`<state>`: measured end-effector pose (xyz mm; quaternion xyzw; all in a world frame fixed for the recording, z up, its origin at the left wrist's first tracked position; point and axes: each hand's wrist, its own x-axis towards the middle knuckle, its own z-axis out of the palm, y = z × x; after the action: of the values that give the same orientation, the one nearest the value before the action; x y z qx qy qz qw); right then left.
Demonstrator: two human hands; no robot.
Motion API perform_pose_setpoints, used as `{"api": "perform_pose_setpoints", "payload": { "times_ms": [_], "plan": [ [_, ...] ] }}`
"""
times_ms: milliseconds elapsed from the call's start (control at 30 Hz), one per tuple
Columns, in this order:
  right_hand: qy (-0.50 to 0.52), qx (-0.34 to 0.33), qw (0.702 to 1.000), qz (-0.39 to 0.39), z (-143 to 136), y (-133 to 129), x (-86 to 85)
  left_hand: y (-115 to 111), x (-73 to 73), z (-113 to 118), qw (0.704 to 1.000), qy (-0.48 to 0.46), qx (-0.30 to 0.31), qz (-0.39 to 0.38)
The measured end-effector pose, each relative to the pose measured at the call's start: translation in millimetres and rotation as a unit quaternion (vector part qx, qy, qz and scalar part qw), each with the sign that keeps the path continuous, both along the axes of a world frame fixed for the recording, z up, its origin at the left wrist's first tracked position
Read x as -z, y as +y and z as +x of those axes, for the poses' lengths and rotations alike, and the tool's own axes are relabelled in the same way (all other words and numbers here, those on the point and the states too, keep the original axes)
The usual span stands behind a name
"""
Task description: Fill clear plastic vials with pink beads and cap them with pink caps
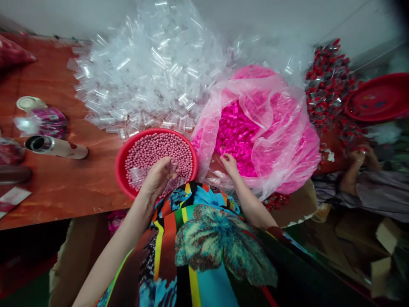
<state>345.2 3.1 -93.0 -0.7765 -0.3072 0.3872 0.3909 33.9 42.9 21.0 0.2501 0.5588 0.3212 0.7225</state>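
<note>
My left hand (159, 174) is closed above a red basin (119, 168), its fingers curled round what looks like a small clear plastic tube (173, 165). Round pink beads (156, 147) fill that basin, and a few clear tubes (138, 174) lie on top of them. At the near edge of a large pink plastic bag (284, 140) is my right hand (229, 164), with thumb and finger pinched together. Whatever sits in that pinch is too small to make out. Shiny magenta plastic pieces (236, 132) show through the bag's mouth, just beyond those fingertips.
Clear plastic tubes (153, 81) form a big heap along the wall. On the left of the reddish table (96, 187) lies an open flask (57, 147). Red-and-silver pieces (329, 89) and another red basin (380, 96) are at right, near another person's hands (362, 157).
</note>
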Motion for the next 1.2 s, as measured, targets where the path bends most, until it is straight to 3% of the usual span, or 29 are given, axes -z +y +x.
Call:
{"api": "perform_pose_setpoints", "payload": {
  "times_ms": [167, 300, 433, 533, 667, 833, 1000, 1200],
  "plan": [
    [-0.03, 0.026, 0.997, 0.072, -4, -7, -33.8, -4, 1.8, 11, 0.997, -0.079, -0.008, -0.016],
    [0.058, 0.009, 0.991, 0.119, -28, 0, -71.0, -8, -0.9, 15, 0.993, -0.111, 0.023, -0.024],
    [0.171, -0.101, 0.969, 0.146, -70, 13, -108.7, -12, -5.1, 17, 0.993, -0.105, 0.046, 0.018],
    [0.19, -0.198, 0.949, 0.156, -99, 20, -124.9, -14, -5.4, 15, 0.992, -0.107, 0.052, 0.034],
    [0.119, -0.289, 0.93, 0.196, -120, 25, -129.5, -16, -4.0, 8, 0.994, -0.089, 0.037, 0.055],
    [0.072, -0.3, 0.929, 0.207, -129, 21, -132.3, -20, -8.9, 0, 0.991, -0.131, -0.009, 0.02],
    [-0.014, -0.346, 0.894, 0.286, -132, 16, -135.8, -21, -17.3, 0, 0.975, -0.213, -0.066, -0.026],
    [0.057, -0.283, 0.928, 0.237, -131, 13, -121.3, -22, -17.5, 4, 0.974, -0.211, -0.071, -0.036]
  ]
}}
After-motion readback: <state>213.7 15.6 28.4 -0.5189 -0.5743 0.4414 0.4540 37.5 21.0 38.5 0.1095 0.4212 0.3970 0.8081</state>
